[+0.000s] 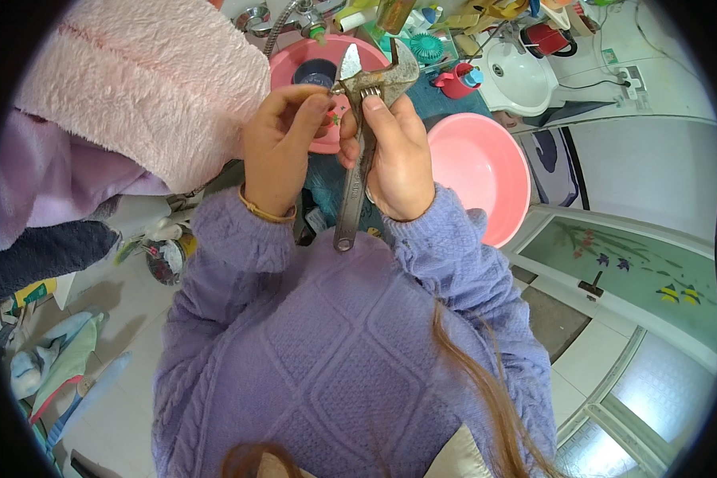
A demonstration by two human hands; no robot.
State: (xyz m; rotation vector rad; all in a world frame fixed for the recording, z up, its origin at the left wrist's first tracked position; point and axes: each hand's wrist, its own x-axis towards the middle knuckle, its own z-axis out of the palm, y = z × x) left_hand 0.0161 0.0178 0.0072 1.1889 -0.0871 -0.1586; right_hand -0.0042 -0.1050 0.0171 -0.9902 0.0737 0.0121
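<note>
pale floor tiles [139,307] below, a grey metal adjustable wrench [353,179] held in front of a knitted sweater [334,342]

a round pink basin [295,57] with smooth walls sits partly hidden behind the hands, a dark round bowl [315,72] inside it. a second pink basin [478,171], glossy and wide-mouthed, stands to the right, near a white sink [526,80] with a curved rim. left of the sink are a pink cup [454,82] and a turquoise brush [427,48] with spiky bristles.

the right hand [398,155] is curled round the adjustable wrench just below its head, the thumb laid by the ridged screw [370,93]. the tool tilts slightly, its worn head toward the basins, its flat handle running down to a round hole over the sweater front. its two jaws stand apart. the left hand [279,147] is bent, thumb and forefinger close together at the left edge of the wrench head; i cannot tell whether they pinch a small part. a thin yellowish band [264,211] rings that wrist.

the sweater is purple, with raised diamonds and rope-like cables. to the left lies a fluffy pale pink blanket [151,88], next to a smooth lilac cloth [56,179]. to the right, a frosted green glass panel [637,279] carries painted flowers and fish.
</note>
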